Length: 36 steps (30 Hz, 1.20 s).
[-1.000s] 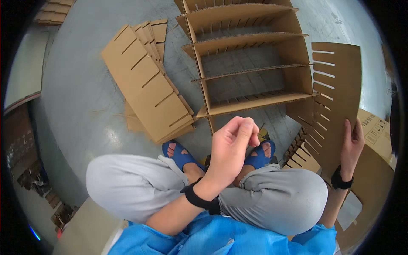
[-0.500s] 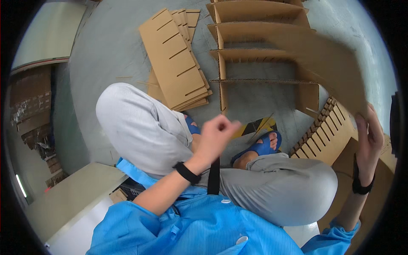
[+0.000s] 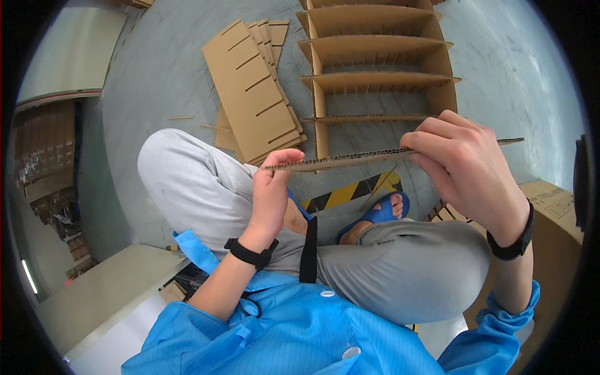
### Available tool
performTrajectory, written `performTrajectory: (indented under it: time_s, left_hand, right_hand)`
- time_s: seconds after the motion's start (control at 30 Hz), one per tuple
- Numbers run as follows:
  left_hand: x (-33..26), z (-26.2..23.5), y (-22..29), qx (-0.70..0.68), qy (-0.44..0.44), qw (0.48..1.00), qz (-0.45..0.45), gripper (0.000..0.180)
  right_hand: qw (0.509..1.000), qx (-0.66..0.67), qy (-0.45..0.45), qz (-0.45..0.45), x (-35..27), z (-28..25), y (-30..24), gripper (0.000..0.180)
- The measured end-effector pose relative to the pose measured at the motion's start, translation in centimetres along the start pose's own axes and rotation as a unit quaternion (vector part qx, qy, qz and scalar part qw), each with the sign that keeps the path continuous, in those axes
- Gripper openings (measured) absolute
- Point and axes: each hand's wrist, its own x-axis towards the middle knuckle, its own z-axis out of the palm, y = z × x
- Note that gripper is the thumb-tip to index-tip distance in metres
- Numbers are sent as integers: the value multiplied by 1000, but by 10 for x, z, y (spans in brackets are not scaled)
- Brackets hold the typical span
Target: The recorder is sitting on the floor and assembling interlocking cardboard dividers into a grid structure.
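A flat corrugated cardboard strip [image 3: 350, 160] is held on edge between my two hands, just on the near side of a cardboard divider grid. My left hand [image 3: 272, 187] pinches its left end. Over the top edge, toward the right end, my right hand [image 3: 459, 159] grips it. The divider grid [image 3: 381, 81] lies on the floor in front of me, with two long side pieces crossed by several slotted-in cross pieces. Its nearest cross piece [image 3: 369, 118] is partly covered by my right fingers.
A fanned stack of slotted cardboard pieces [image 3: 250, 94] lies left of the grid. More slotted pieces [image 3: 442, 212] and an opened cardboard box [image 3: 550, 206] are at my right. Yellow-black floor tape [image 3: 340, 195] runs by my blue sandal [image 3: 384, 211]. A light-topped surface [image 3: 112, 281] stands at the lower left.
My right hand has brought the cardboard strip from the right to in front of me. My left hand, empty before, has taken its left end. The strip now stands on edge.
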Motion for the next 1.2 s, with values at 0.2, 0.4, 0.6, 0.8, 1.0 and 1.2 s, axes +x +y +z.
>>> performTrajectory:
  time_s: [0.2,0.4,0.6,0.8,1.0,1.2]
  left_hand:
    - [-8,5,11,52,-18,998,41,24]
    - [9,9,1,99,-15,992,83,18]
    - [9,3,-29,149,-61,987,15,19]
    - [3,14,-17,88,-47,995,5,25]
    - [7,3,-15,167,-66,983,31,28]
    - [3,7,-16,135,-45,989,31,47]
  right_hand:
    - [1000,3,28,10,5,5,4,13]
    - [1000,13,-2,15,11,5,6,13]
    - [974,133,19,181,-33,-30,23,23]
    - [862,216,266,373,-118,1,95,38]
    - [771,391,268,425,-109,50,77,48]
    - [760,407,272,428,-114,77,82,40]
